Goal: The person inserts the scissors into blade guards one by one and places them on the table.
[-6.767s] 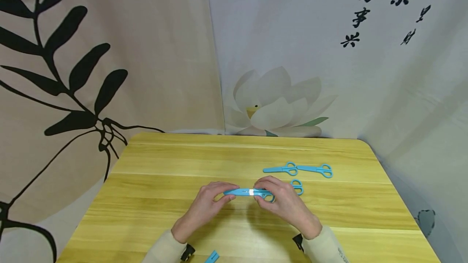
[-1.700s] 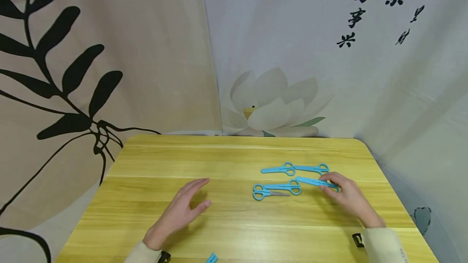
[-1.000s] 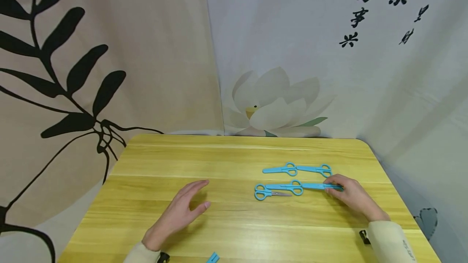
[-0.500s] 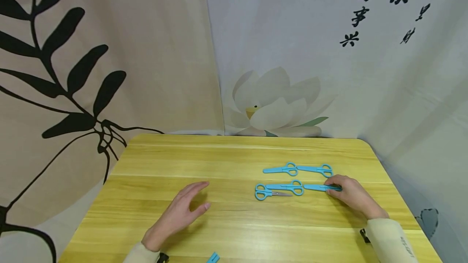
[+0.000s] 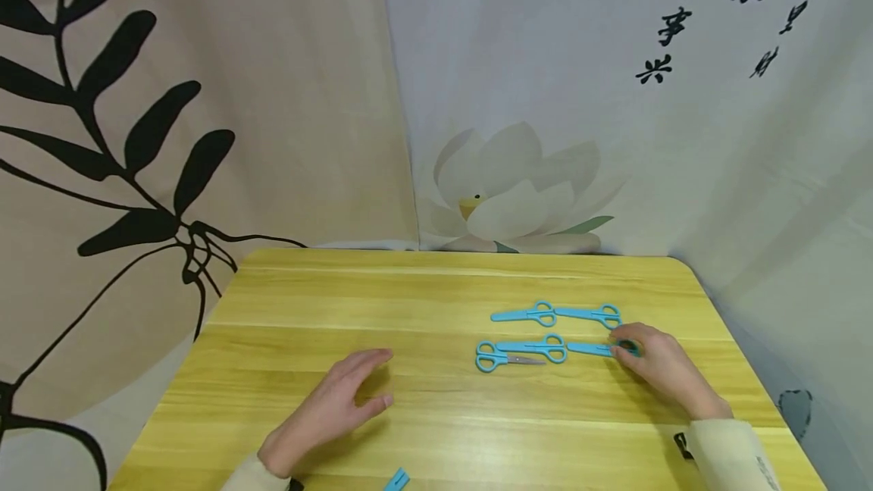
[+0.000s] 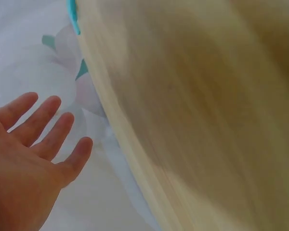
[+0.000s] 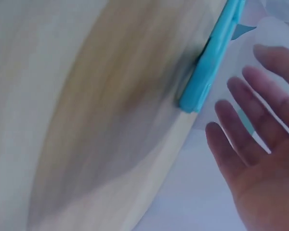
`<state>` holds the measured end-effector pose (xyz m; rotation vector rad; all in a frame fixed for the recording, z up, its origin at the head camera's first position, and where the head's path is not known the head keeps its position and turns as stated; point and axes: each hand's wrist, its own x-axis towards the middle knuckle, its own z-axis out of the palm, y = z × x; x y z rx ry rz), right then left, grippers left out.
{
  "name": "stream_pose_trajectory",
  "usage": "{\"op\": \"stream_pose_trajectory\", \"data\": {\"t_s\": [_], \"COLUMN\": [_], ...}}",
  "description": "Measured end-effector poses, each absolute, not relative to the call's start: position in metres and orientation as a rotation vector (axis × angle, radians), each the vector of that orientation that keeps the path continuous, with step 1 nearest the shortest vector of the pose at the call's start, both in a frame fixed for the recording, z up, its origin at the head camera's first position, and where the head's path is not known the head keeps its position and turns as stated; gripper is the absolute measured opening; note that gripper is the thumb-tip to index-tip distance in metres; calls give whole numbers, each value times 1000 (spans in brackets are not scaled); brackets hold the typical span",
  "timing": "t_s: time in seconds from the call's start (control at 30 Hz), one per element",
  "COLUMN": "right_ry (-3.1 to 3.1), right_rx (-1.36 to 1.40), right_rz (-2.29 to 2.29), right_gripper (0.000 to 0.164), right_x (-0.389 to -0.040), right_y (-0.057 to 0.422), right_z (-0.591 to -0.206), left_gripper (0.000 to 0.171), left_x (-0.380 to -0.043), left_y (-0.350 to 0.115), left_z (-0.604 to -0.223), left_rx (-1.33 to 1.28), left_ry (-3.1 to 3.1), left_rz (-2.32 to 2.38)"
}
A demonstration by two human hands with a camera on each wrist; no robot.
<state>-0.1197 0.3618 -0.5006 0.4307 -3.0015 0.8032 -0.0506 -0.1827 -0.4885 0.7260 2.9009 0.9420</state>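
My right hand [image 5: 658,362] hovers over the handles of a pair of blue scissors [image 5: 589,349] at the right end of the lower row. Their blades sit in a blue cover. In the right wrist view the fingers are spread and apart from the blue scissors [image 7: 202,72]. Left of that pair lies another covered pair [image 5: 525,347], and just below it a pair with a bare metal blade [image 5: 487,357]. My left hand [image 5: 330,408] is held over the table's left half with nothing in it, its fingers loosely extended in the left wrist view.
Two more covered blue scissors, one at left [image 5: 521,315] and one at right [image 5: 586,314], form a row farther back on the wooden table [image 5: 341,301]. A blue piece [image 5: 397,480] shows at the bottom of the head view. A printed curtain [image 5: 314,97] hangs behind the table.
Both hands held a covered pair of scissors mid-table earlier. My right hand then set a covered pair at the lower row's right end, straightened it and has now loosened its fingers. The left hand lowered slightly.
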Motion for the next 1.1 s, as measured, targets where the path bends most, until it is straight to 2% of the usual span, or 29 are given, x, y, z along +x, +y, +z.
{"op": "stream_pose_trajectory", "data": {"t_s": [0.17, 0.57, 0.93, 1.1], "right_ry": [-2893, -2770, -2740, -2763], "right_rx": [444, 506, 530, 523], "right_rz": [824, 829, 815, 814], "right_gripper": [40, 41, 42, 42], "right_x": [-113, -102, -101, -103], "right_y": [351, 319, 309, 307], "right_z": [-497, -491, -487, -487], "left_gripper": [69, 93, 102, 100], "left_x": [-40, -22, -23, -28], "left_y": [-180, -173, -176, -180], "left_z": [-489, -502, -506, -504], "left_rx": [751, 1000, 1108, 1012], "left_ry": [2818, 2720, 2684, 2681], "left_rz": [850, 680, 508, 545]}}
